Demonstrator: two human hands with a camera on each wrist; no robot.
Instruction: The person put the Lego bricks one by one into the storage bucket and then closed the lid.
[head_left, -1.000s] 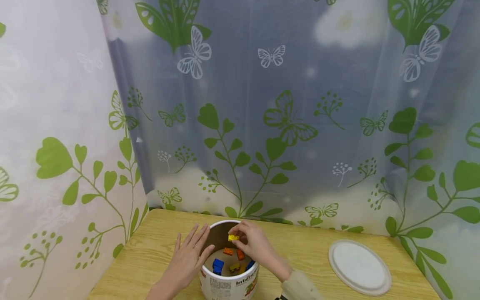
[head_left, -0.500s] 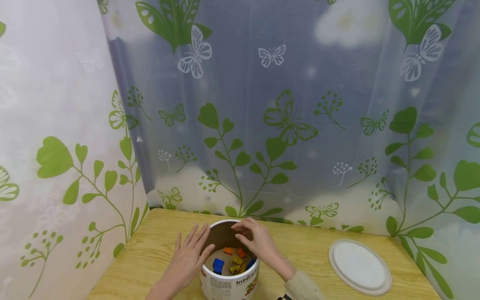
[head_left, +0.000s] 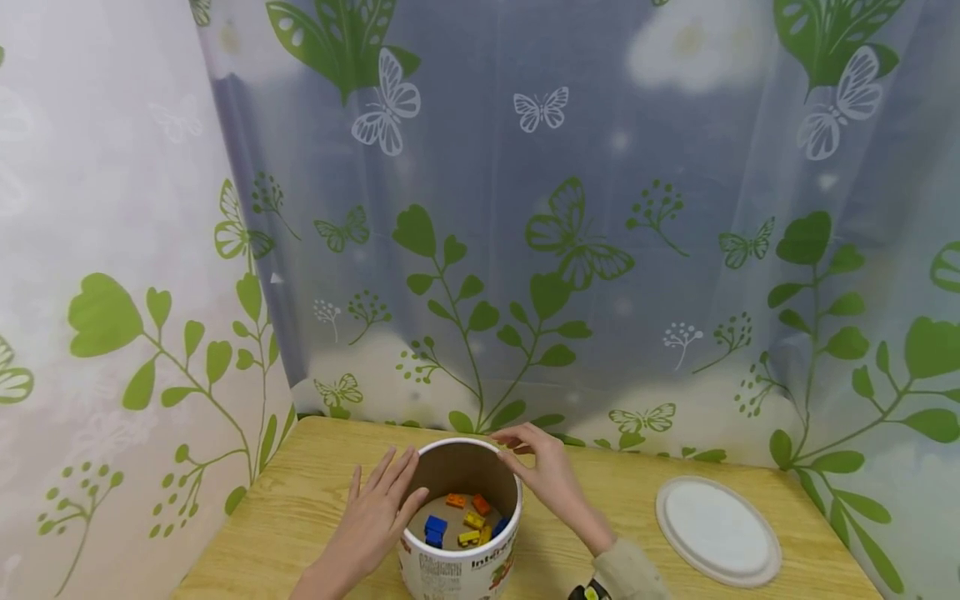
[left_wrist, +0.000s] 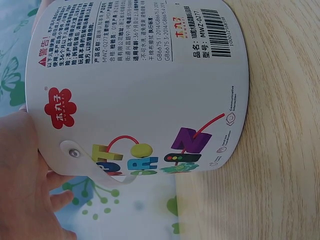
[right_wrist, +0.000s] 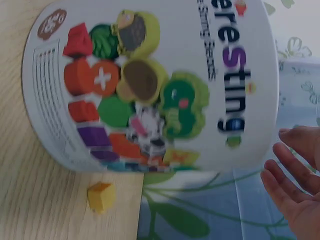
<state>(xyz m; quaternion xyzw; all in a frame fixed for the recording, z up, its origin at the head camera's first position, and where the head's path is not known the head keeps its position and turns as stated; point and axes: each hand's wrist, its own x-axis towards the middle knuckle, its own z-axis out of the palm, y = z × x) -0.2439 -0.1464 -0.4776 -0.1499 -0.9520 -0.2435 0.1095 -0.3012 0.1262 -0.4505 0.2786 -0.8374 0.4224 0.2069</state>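
A white printed bucket (head_left: 457, 575) stands upright on the table, its top uncovered. On its floor lie several toy building bricks: a blue one (head_left: 435, 530), two orange ones near an orange brick (head_left: 455, 501), yellow ones such as a yellow brick (head_left: 468, 539), and part of a dark blue one at the right wall. My left hand (head_left: 375, 517) rests on the bucket's left rim with straight fingers. Beside the right rim, my right hand (head_left: 551, 471) is held with loosely bent fingers and nothing in them. The right wrist view shows a yellow brick (right_wrist: 101, 197) on the table beyond the bucket.
A round white lid (head_left: 720, 531) lies on the wooden table (head_left: 592, 492) to the right. A patterned curtain (head_left: 465, 250) hangs along the table's back and left sides. In the left wrist view the bucket's carrying handle (left_wrist: 100, 172) hangs at its side.
The yellow brick that my right hand pinched was let go and now lies among the others in the bucket. My right hand has moved right, out over the rim. The left hand stays put.
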